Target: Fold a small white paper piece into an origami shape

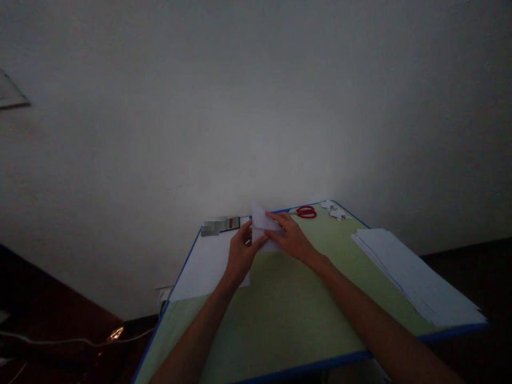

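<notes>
A small white sheet of paper (262, 220), partly folded with one corner raised, lies near the far edge of the green table (288, 309). My left hand (241, 254) pinches the paper's near left edge between thumb and fingers. My right hand (291, 236) lies on top of the paper, fingers pressed down along its fold.
Red-handled scissors (306, 212) and several white paper scraps (335, 210) lie at the far right corner. A stack of white sheets (416, 277) runs along the right edge. A flat white sheet (202, 264) covers the left side. A dark small object (232, 223) sits at the far edge.
</notes>
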The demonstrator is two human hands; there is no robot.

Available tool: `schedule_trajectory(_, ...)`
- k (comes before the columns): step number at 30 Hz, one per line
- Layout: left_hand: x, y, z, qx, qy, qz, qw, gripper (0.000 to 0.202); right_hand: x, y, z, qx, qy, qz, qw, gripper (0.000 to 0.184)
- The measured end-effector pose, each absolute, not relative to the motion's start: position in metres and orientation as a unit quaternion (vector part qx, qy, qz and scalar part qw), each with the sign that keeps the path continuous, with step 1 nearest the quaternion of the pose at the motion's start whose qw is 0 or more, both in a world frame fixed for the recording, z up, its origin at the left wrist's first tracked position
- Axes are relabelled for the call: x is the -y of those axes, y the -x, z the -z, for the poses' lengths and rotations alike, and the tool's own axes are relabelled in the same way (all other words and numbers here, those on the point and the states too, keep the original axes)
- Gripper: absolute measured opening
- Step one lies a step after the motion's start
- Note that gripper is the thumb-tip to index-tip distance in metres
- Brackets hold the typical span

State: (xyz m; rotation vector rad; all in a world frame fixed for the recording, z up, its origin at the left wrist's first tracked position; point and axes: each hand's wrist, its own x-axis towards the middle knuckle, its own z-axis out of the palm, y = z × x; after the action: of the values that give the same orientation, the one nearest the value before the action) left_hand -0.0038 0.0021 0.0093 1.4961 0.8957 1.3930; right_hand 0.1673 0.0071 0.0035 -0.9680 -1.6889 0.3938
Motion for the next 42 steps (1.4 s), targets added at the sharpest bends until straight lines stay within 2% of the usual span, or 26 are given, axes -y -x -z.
schedule_trajectory(5,-0.002,0.005,-0.008,-0.367,-0.607,-0.558,0.430,0.052,-0.008,-0.168,-0.005,0.669,0.432,-0.189,0.574,0.033)
schedule_trajectory(8,-0.003,0.006,-0.007,-0.370,-0.612,-0.553,0.427,0.052,-0.009,-0.169,-0.005,0.630,0.449,-0.241,0.586,0.031)
schedule_trajectory(12,-0.003,0.005,-0.008,-0.377,-0.628,-0.530,0.428,0.048,-0.012,-0.170,-0.004,0.591,0.429,-0.329,0.599,0.039)
schedule_trajectory(20,-0.002,0.007,-0.009,-0.396,-0.640,-0.500,0.429,0.036,-0.014,-0.175,-0.007,0.474,0.408,-0.471,0.622,0.028)
schedule_trajectory(25,0.001,0.004,-0.009,-0.382,-0.607,-0.503,0.481,0.036,-0.016,-0.189,-0.002,0.425,0.361,-0.566,0.607,0.027)
schedule_trajectory(32,0.003,0.004,-0.011,-0.388,-0.534,-0.489,0.571,0.056,-0.012,-0.208,-0.001,0.409,0.352,-0.597,0.594,0.031)
schedule_trajectory(38,0.003,0.009,-0.013,-0.392,-0.540,-0.484,0.566,0.044,-0.011,-0.201,-0.003,0.373,0.323,-0.601,0.629,0.016)
schedule_trajectory(42,0.006,0.008,-0.013,-0.376,-0.589,-0.453,0.553,0.038,-0.013,-0.195,-0.001,0.361,0.300,-0.597,0.651,0.015)
